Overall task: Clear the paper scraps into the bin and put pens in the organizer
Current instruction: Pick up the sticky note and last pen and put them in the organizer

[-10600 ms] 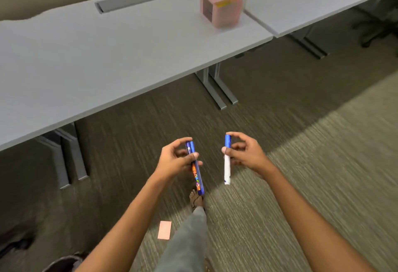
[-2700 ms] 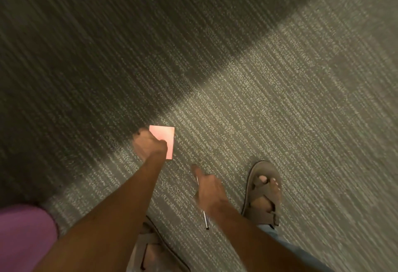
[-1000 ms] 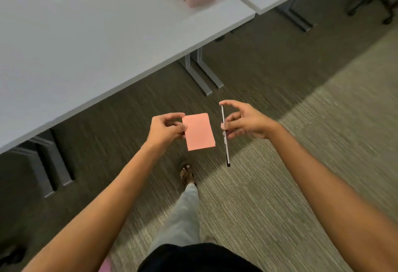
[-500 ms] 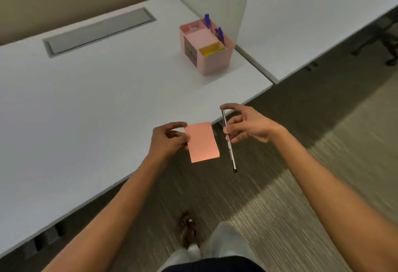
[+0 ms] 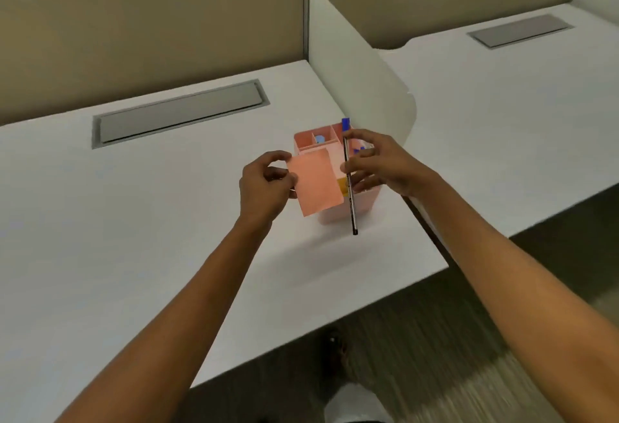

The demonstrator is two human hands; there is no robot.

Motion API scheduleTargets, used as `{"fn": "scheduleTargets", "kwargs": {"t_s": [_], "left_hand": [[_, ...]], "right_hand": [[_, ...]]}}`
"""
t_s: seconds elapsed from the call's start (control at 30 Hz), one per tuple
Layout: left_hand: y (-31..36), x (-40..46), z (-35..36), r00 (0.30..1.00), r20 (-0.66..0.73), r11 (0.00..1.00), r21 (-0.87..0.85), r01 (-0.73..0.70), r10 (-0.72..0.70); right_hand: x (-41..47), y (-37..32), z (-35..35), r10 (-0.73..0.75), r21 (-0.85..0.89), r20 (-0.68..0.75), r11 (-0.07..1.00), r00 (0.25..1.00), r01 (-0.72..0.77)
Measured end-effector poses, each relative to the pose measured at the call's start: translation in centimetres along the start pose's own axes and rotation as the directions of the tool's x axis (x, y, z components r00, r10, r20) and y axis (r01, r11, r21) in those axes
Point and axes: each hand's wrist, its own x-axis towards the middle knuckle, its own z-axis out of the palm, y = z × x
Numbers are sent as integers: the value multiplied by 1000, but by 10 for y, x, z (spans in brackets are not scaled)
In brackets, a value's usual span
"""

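Observation:
My left hand (image 5: pixel 266 184) pinches a pink paper scrap (image 5: pixel 316 181) by its left edge, holding it flat above the desk. My right hand (image 5: pixel 376 164) grips a thin dark pen (image 5: pixel 350 201) near its upper end, and the pen hangs almost upright with its tip down. Both hands hover right in front of the pink organizer (image 5: pixel 338 211), which stands on the white desk (image 5: pixel 134 221) near its right end. The paper and my hands hide much of the organizer. A blue pen (image 5: pixel 345 123) sticks up from its back compartment.
A white divider panel (image 5: pixel 361 77) stands just behind and right of the organizer, with a second desk (image 5: pixel 502 127) beyond it. A grey cable hatch (image 5: pixel 181 112) lies in the desk's back part. Carpet (image 5: pixel 418 339) shows below the front edge. No bin is in view.
I picked the paper and thin pen up from the carpet, stood and moved to the desk. Over the last half second both hands moved forward over the desk, up to the organizer.

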Motion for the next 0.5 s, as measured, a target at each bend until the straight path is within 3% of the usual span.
{"fn": "scheduleTargets", "kwargs": {"t_s": [0.23, 0.5], "left_hand": [[7, 38, 53, 949, -51, 933, 202, -297, 312], [-21, 25, 72, 919, 50, 860, 333, -386, 392]], "right_hand": [[72, -40, -48, -126, -112, 27, 985, 992, 129], [108, -51, -55, -181, -75, 93, 979, 979, 188]]}}
